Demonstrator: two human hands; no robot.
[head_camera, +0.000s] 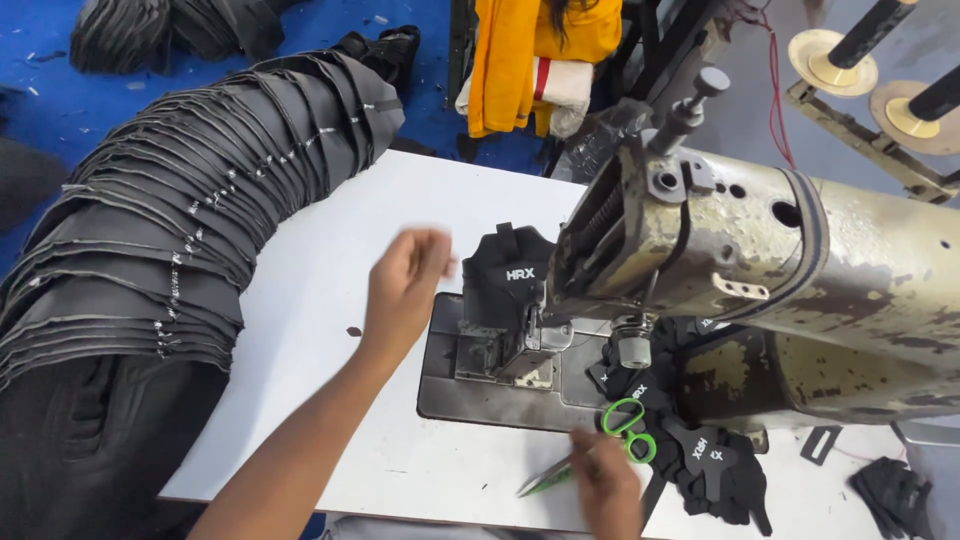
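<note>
Here, along the left of the frame, we see a long curved stack of black fabric pieces (190, 210) draped off the white table (330, 250). Near the centre our left hand (405, 285) hovers above the table, blurred, fingers loosely curled around nothing. Just right of it, a small black fabric piece (510, 270) sits under the needle area of the worn sewing machine (760, 270). At the lower centre our right hand (605, 480) grips the green-handled scissors (590, 450), beside a heap of small black pieces (715, 465).
</note>
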